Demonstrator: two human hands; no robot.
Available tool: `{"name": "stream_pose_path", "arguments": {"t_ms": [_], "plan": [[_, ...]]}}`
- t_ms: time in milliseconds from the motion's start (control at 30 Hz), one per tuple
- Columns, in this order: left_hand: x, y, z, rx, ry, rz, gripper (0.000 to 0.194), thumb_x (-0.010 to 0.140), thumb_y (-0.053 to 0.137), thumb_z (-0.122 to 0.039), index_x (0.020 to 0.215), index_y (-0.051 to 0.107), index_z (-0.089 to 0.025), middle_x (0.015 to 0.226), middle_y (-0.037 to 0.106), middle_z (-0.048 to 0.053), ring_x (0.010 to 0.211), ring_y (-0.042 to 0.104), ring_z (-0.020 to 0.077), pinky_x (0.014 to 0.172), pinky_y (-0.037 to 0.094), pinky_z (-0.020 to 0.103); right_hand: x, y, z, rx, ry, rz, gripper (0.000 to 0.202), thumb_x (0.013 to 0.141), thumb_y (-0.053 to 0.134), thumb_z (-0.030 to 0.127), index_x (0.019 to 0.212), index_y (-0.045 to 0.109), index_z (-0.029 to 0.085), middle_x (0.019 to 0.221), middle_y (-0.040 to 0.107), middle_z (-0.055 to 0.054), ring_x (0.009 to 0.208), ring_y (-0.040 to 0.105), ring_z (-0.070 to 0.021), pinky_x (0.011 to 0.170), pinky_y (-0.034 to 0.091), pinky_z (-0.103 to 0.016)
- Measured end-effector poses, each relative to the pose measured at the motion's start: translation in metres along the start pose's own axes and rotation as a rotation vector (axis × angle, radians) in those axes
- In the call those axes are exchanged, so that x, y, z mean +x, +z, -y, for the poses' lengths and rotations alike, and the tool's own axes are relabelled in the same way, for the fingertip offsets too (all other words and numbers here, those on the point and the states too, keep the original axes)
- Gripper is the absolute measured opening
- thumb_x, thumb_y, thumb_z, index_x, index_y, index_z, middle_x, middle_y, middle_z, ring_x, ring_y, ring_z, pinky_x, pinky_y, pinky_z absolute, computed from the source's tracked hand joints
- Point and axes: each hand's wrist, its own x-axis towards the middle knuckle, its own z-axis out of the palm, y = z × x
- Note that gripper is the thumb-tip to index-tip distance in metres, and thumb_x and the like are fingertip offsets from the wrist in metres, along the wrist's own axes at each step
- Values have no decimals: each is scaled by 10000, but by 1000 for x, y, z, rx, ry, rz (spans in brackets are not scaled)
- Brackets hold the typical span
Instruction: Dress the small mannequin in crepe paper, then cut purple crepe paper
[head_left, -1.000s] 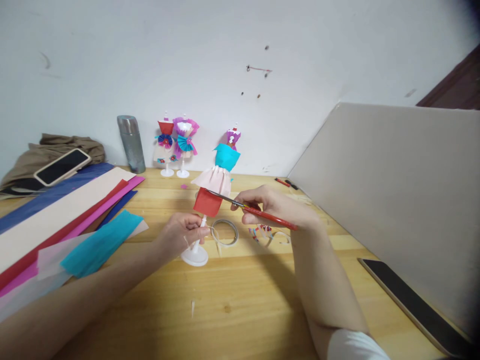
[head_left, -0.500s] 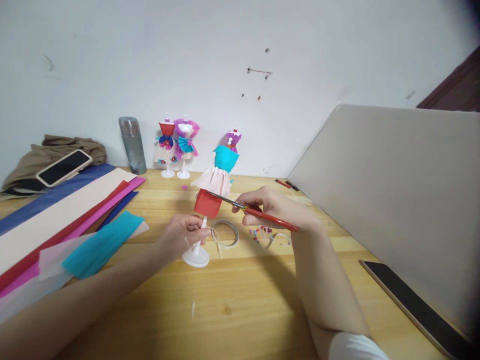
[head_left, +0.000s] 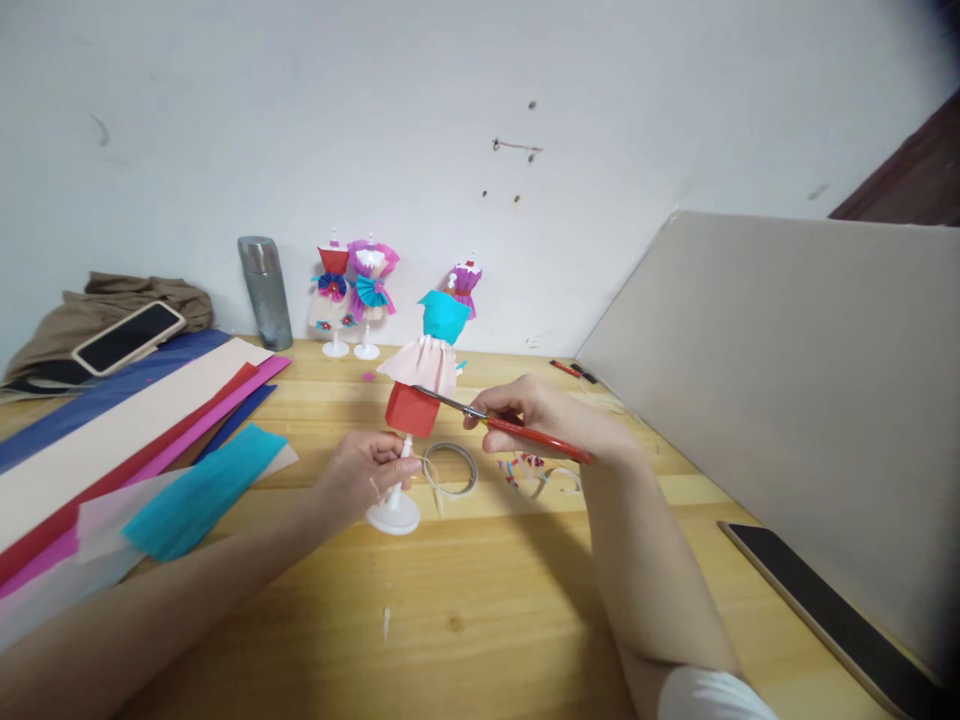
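Observation:
My left hand [head_left: 373, 470] is closed around the white stem of a small dress form [head_left: 442, 318], which leans a little on its round white base. The form wears a turquoise paper top, a pale pink gathered skirt [head_left: 422, 364] and a red paper layer [head_left: 412, 410] below. My right hand [head_left: 529, 415] grips red-handled scissors [head_left: 536, 437] from the right. Their blades lie across the skirt's lower edge, just over the red paper; the blades look closed or nearly so. A roll of tape [head_left: 474, 470] lies behind the stem.
Coloured paper sheets [head_left: 202, 490] spread over the left side. Behind stand a flask [head_left: 265, 295] and several dressed forms [head_left: 369, 290]. A phone [head_left: 131, 337] rests on brown cloth [head_left: 161, 290]. At right are a grey panel [head_left: 780, 380], a dark flat device [head_left: 825, 610] and small beads [head_left: 517, 468].
The dress form's top has tilted slightly to the left. My right hand and the scissors have shifted only a little; my left hand keeps its hold on the stem.

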Motion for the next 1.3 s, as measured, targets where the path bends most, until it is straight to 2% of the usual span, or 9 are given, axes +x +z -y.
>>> {"name": "stream_pose_path", "arguments": {"t_ms": [300, 600, 800, 967, 1300], "plan": [[4, 0, 4, -40, -19, -5, 323, 642, 706, -450, 591, 582, -156, 508, 525, -27, 398, 349, 55, 413, 243, 211, 0, 0, -1, -17, -5, -3, 527, 825, 612, 663, 791, 632, 138, 585, 444, 42, 538, 344, -89, 510, 277, -235], [9, -1, 14, -10, 37, 21, 369, 667, 674, -510, 612, 573, -160, 528, 540, -21, 406, 381, 62, 427, 269, 211, -2, 1, 3, 12, -10, 172, 545, 753, 673, 691, 803, 622, 150, 620, 464, 44, 549, 369, -90, 510, 260, -220], [10, -2, 21, 46, 89, 36, 364, 733, 625, -492, 604, 597, -153, 482, 485, -30, 425, 370, 70, 451, 264, 217, -1, 2, 4, -23, -27, 116, 539, 765, 673, 675, 861, 622, 147, 685, 523, 19, 593, 403, -108, 550, 314, -233], [7, -1, 16, 53, 55, 35, 358, 722, 632, -489, 586, 584, -161, 470, 452, -40, 429, 342, 71, 453, 237, 222, -2, 2, 0, -40, -22, 86, 568, 780, 657, 680, 948, 639, 138, 703, 559, 6, 592, 426, -113, 551, 321, -240], [4, 2, 11, 50, 22, 27, 339, 686, 641, -478, 577, 573, -164, 484, 480, -31, 421, 335, 65, 437, 219, 226, 1, 5, 0, 9, -53, 36, 609, 780, 615, 740, 890, 619, 141, 686, 536, 11, 600, 406, -112, 557, 315, -240]]}}
